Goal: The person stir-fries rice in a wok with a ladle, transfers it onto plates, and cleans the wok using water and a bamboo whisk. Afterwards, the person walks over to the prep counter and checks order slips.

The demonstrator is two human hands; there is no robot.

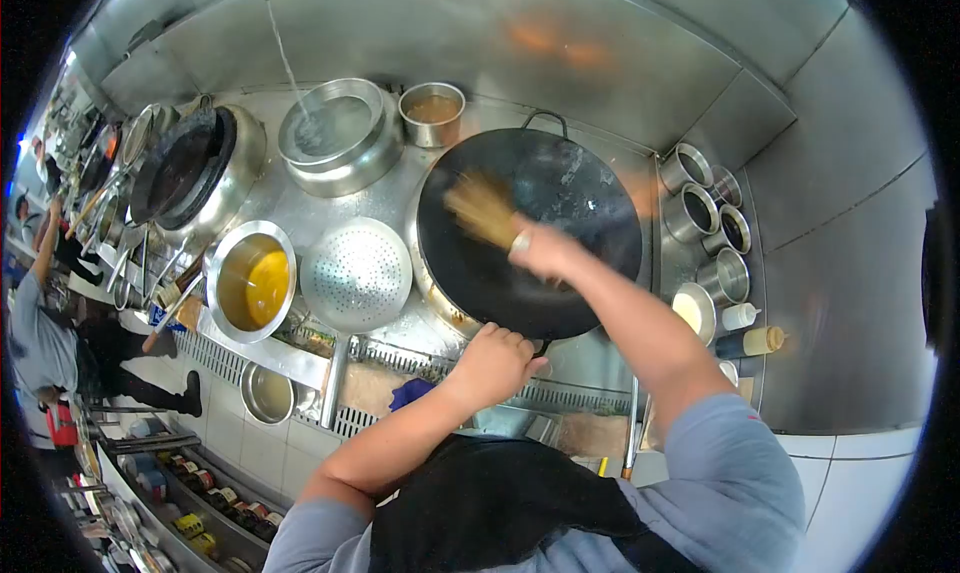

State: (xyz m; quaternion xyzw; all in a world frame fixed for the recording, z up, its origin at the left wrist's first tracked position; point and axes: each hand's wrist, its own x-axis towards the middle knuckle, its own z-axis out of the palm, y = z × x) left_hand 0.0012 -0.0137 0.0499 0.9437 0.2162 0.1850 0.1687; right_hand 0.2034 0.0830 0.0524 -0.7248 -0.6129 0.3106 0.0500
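A large black wok (pixel 590 263) sits on the stove in front of me, with a wet sheen on its upper right inside. My right hand (pixel 545 251) is closed round the bamboo brush (pixel 482 209), whose bristles are blurred over the wok's left half. At the wok's near edge, beside its lower handle, is my left hand (pixel 497 365), fingers curled at the rim; what they grip is partly hidden. A perforated strainer (pixel 357 275) lies left of the wok, next to a steel pot (pixel 222 291) of yellow liquid.
Water runs into a steel basin (pixel 335 128) at the back, beside a small pot (pixel 432 115). Another wok (pixel 180 163) stands left. Steel containers (pixel 692 213) and squeeze bottles (pixel 750 342) line the right side. A person (pixel 45 333) is at far left.
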